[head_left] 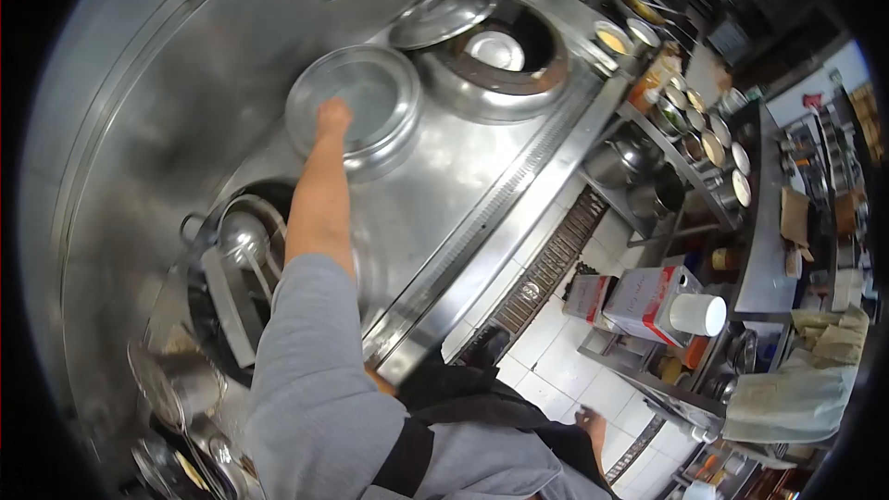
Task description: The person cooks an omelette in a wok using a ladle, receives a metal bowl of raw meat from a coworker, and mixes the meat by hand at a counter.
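My left hand [334, 117] reaches out over a round, shallow metal vessel or lid [380, 88] on the steel counter. Its fingers are closed, and what they hold is hidden beneath them. My right hand [590, 423] hangs low beside the dark apron, fingers loosely bent and apart, nothing seen in it. To the right of the round vessel, a metal lid [443, 17] leans on the rim of a large round burner opening [500, 97], with a small metal bowl [495, 51] inside.
A dark wok [208, 292] holding a ladle [243, 239] sits at the left, above a metal pot [194, 384]. On the right are a shelf rack with pots [625, 162], several bowls, red-and-white tins [639, 301] and a hanging cloth [787, 403]. A floor drain [546, 268] crosses white tiles.
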`<state>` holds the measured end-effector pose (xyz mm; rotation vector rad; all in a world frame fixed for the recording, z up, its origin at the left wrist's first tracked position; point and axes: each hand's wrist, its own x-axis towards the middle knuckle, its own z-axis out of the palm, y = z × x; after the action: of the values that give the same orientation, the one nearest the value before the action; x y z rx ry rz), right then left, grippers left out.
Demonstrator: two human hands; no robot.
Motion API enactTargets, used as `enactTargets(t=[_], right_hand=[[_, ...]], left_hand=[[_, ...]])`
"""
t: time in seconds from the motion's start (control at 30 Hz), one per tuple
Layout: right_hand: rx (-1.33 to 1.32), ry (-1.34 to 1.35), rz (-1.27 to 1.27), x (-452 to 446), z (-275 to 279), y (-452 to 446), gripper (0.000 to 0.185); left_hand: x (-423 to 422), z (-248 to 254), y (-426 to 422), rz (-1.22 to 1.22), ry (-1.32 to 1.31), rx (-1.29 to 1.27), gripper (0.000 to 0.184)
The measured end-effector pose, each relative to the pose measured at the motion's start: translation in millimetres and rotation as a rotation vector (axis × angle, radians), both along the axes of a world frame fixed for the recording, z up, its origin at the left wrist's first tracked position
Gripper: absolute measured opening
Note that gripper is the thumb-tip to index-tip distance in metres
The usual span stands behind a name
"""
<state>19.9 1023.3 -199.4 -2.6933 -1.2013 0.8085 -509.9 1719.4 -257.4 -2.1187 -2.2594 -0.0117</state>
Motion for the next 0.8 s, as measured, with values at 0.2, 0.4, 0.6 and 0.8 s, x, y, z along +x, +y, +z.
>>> enactTargets(t=[0.2,0.4,0.6,0.8], right_hand=[[-0.229,0.055,-0.247,49,0,-60,0.030],[-0.012,0.072,-0.200,126,-38,14,0.029],[0.165,0.144,-0.156,216,-88,151,0.029],[0.091,-0.048,0.089,267,-76,235,0.029]], left_hand=[[91,37,26,-0.043,-0.538,-0.303,0.027],[123,66,-21,-0.264,-0.765,-0.278,0.029],[94,186,-44,-0.118,-0.360,0.361,0.039],[78,272,-1,-0.189,-0.040,0.740,0.039]])
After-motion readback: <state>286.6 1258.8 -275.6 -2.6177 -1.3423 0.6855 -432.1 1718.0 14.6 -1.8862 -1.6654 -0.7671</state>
